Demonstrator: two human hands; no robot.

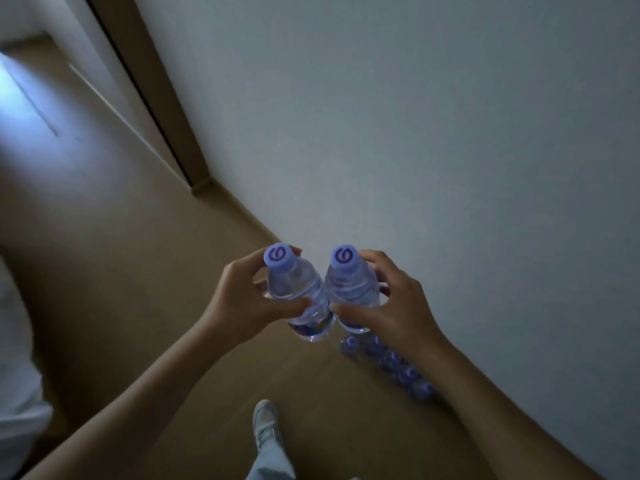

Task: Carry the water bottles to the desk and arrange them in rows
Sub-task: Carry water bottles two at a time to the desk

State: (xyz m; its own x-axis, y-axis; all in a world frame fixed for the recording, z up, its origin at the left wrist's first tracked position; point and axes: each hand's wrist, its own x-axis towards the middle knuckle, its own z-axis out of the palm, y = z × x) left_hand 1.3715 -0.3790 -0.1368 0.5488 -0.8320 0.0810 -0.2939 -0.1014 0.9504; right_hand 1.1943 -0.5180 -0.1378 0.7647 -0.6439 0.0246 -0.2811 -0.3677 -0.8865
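Two clear water bottles with pale blue caps are held up side by side above the floor. My left hand (242, 299) grips the left bottle (294, 289) around its shoulder. My right hand (391, 306) grips the right bottle (353, 289) the same way. The two bottles nearly touch. Below my right wrist, a row of several more capped bottles (388, 362) stands on the floor along the wall. No desk is in view.
A white wall (415, 116) fills the right side, with a brown skirting at its foot. A door frame (156, 98) stands at the upper left. The brown floor (121, 254) stretches left. My shoe (265, 424) and trouser leg show at the bottom.
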